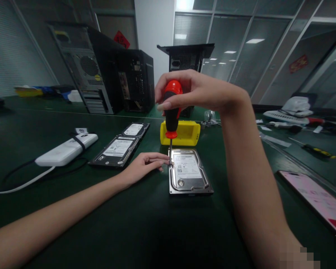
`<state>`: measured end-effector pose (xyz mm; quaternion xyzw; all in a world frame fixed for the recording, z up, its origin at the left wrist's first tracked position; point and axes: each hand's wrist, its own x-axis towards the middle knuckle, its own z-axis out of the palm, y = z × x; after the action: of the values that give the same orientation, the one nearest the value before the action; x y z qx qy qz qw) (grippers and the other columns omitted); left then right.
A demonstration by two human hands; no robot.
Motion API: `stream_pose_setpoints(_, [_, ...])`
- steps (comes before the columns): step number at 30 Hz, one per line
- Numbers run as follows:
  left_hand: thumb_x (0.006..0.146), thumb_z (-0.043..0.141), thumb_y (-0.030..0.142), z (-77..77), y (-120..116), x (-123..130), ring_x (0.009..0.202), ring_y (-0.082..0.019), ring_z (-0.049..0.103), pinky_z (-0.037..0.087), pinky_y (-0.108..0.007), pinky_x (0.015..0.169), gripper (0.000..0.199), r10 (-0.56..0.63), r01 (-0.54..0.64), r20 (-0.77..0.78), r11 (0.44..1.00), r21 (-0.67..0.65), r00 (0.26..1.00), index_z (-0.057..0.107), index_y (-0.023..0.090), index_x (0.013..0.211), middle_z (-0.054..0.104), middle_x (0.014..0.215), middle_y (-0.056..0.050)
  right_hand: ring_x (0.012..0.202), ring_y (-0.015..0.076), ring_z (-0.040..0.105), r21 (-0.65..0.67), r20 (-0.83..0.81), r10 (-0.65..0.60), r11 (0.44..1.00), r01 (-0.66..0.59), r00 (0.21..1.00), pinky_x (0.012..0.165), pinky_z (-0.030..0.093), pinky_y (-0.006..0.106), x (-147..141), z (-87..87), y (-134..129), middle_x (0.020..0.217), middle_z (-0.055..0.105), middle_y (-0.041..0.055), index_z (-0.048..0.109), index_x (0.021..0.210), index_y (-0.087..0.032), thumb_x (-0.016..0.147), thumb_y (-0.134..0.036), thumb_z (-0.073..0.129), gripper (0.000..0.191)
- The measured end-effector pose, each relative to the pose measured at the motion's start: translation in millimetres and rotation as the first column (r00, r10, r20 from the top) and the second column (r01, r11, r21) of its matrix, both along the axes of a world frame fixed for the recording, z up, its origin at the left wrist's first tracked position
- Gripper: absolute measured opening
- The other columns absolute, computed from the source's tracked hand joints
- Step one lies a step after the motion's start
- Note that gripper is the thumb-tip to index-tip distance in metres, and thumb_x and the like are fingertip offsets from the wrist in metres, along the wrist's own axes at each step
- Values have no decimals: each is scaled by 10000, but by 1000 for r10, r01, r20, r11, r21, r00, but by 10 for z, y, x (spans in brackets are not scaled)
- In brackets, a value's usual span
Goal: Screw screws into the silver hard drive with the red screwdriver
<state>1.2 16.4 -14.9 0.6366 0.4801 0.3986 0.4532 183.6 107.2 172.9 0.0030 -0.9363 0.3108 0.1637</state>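
Note:
A silver hard drive point(188, 168) with a white label lies flat on the dark green table in front of me. My right hand point(189, 89) is closed round the red and black handle of a screwdriver point(172, 112). The shaft points straight down, its tip at the drive's left edge. My left hand point(145, 166) rests low at that same edge, fingers stretched out, their tips touching the drive beside the shaft. Whatever sits under the screwdriver tip is too small to make out.
Just behind the drive stands a yellow bin point(182, 134). Two more hard drives point(120, 145) lie to the left, near a white power strip point(67, 149). A phone point(313, 198) and a yellow-black screwdriver point(316, 150) lie right. Computer cases point(100, 67) stand at the back.

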Motion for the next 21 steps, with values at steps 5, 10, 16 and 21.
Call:
stream_pose_setpoints(5, [873, 583, 288, -8, 4, -1, 823, -153, 642, 493, -324, 831, 319, 3, -3, 0, 1000, -5, 1000, 650, 159, 1157, 694, 1124, -92, 807, 122, 572, 81, -23, -126, 988, 128, 992, 712, 462, 235, -29, -4, -60, 907, 608, 42, 597, 880, -122, 795, -340, 675, 247])
stream_pose_setpoints(10, [875, 585, 287, -13, 5, -6, 823, -147, 639, 493, -310, 824, 309, 3, -3, 9, 1000, -2, 1000, 654, 168, 1152, 695, 1122, -82, 778, 124, 581, 1, 21, -200, 980, 200, 980, 667, 484, 226, -11, -11, -69, 881, 628, 25, 610, 853, -176, 816, -387, 640, 216])
stream_pose_setpoints(16, [876, 588, 290, -28, 8, -22, 841, -153, 639, 496, -313, 824, 316, -3, 3, 13, 1000, 5, 1000, 649, 170, 1162, 695, 1124, -83, 921, 130, 604, -154, 61, -183, 970, 190, 981, 657, 501, 186, 27, 2, -37, 1005, 641, -15, 631, 889, -212, 845, -346, 555, 160])
stream_pose_setpoints(21, [876, 583, 281, -4, -2, -6, 823, -152, 646, 499, -324, 829, 307, 7, -7, -3, 1000, 3, 1000, 655, 169, 1153, 698, 1117, -85, 890, 111, 615, -115, 49, -197, 973, 202, 979, 644, 507, 171, 41, -7, -54, 1018, 649, -21, 622, 977, -220, 863, -366, 567, 194])
